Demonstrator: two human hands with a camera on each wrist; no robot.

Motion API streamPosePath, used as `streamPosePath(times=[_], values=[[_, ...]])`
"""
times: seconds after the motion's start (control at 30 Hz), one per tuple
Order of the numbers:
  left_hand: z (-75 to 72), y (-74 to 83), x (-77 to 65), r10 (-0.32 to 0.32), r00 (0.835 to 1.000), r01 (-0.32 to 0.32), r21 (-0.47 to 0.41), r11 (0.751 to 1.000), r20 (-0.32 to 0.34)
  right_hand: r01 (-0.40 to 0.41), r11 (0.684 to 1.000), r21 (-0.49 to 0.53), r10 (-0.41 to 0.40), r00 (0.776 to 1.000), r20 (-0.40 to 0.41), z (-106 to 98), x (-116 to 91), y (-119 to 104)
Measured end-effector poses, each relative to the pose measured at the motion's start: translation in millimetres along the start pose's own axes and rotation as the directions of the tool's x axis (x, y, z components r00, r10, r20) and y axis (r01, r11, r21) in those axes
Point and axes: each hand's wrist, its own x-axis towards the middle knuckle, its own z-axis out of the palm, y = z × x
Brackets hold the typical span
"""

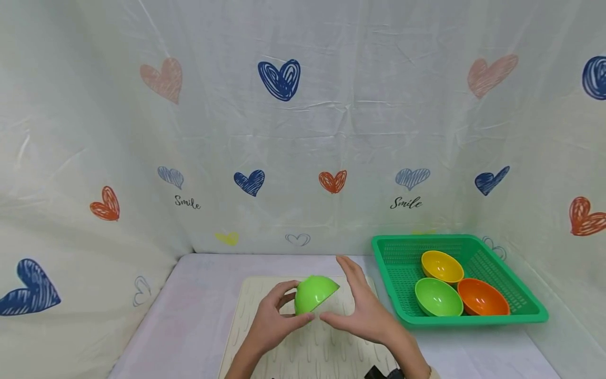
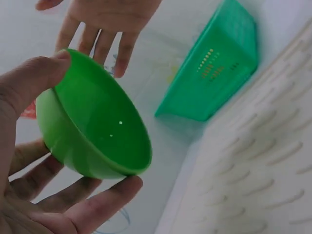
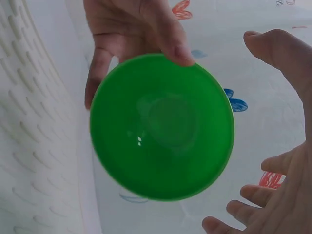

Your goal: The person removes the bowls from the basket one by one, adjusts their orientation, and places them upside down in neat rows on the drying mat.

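A green bowl (image 1: 314, 292) is held up over the textured cream mat (image 1: 303, 352), tilted so its opening faces right toward the other hand. My left hand (image 1: 276, 318) grips it, thumb at the rim and fingers around the outside, as the left wrist view shows with the bowl (image 2: 97, 117) seen from its side. On the right, my right hand (image 1: 362, 310) is spread beside the opening, thumb and fingers apart with nothing between them. In the right wrist view the inside of the bowl (image 3: 165, 126) shows bare, and the right hand (image 3: 282, 195) stays apart from its rim.
A green plastic basket (image 1: 393, 279) stands at the right of the table. In it sit a yellow bowl (image 1: 442, 266), another green bowl (image 1: 438, 297) and an orange bowl (image 1: 483, 297). A white curtain (image 1: 303, 131) printed with hearts hangs behind the table.
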Motion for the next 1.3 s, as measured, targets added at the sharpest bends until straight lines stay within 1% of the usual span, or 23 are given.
streamPosePath(times=[0.07,0.17,0.2,0.27,0.33,0.4,0.53,0.63,0.73,0.83,0.87,0.93,1.1,1.23,1.3], values=[[-0.3,2.2,-1.8,0.064,0.998,-0.064,0.058,0.996,0.011,-0.011,1.0,-0.005,0.011,1.0,-0.012,-1,-1,3],[-0.7,5.3,-4.6,0.155,0.987,-0.16,0.162,0.974,0.045,-0.031,0.999,-0.017,0.031,0.999,-0.025,-1,-3,5],[-0.7,6.3,-5.7,0.19,0.98,-0.198,0.203,0.959,0.054,-0.039,0.999,-0.018,0.038,0.999,-0.026,0,-3,6],[-0.6,7.1,-7.4,0.268,0.961,-0.278,0.28,0.919,0.074,-0.05,0.999,-0.02,0.05,0.998,-0.026,0,-5,9],[-0.2,7.0,-8.5,0.347,0.933,-0.357,0.358,0.863,0.094,-0.058,0.998,-0.014,0.058,0.998,-0.024,2,-6,11],[0.1,6.2,-9.6,0.417,0.902,-0.423,0.422,0.802,0.111,-0.063,0.998,0.003,0.063,0.998,-0.019,4,-7,13],[1.0,3.6,-11.2,0.52,0.843,-0.513,0.502,0.696,0.14,-0.067,0.998,0.021,0.067,0.998,-0.008,9,-8,18],[2.0,1.3,-11.6,0.582,0.797,-0.568,0.531,0.629,0.164,-0.054,0.998,0.017,0.054,0.999,-0.004,13,-8,20],[3.2,-1.4,-11.6,0.642,0.743,-0.621,0.554,0.555,0.19,-0.026,1.0,0.011,0.026,1.0,-0.006,16,-8,22],[4.5,-4.7,-12.1,0.681,0.703,-0.654,0.563,0.505,0.207,-0.002,1.0,-0.006,0.002,1.0,-0.009,19,-8,22],[5.0,-5.7,-12.4,0.69,0.693,-0.662,0.565,0.493,0.21,0.003,1.0,-0.009,-0.003,1.0,-0.011,19,-8,22],[5.8,-7.4,-13.0,0.701,0.68,-0.669,0.571,0.476,0.213,0.013,1.0,-0.027,-0.013,1.0,-0.015,20,-8,23],[7.2,-9.5,-14.1,0.721,0.658,-0.685,0.57,0.454,0.217,0.039,0.997,-0.067,-0.04,0.999,-0.015,23,-8,24],[8.0,-9.6,-14.8,0.73,0.65,-0.689,0.571,0.446,0.214,0.08,0.993,-0.083,-0.081,0.997,-0.003,24,-8,25],[8.3,-9.5,-15.1,0.728,0.651,-0.686,0.576,0.444,0.214,0.106,0.99,-0.091,-0.107,0.994,-0.001,24,-9,27]])
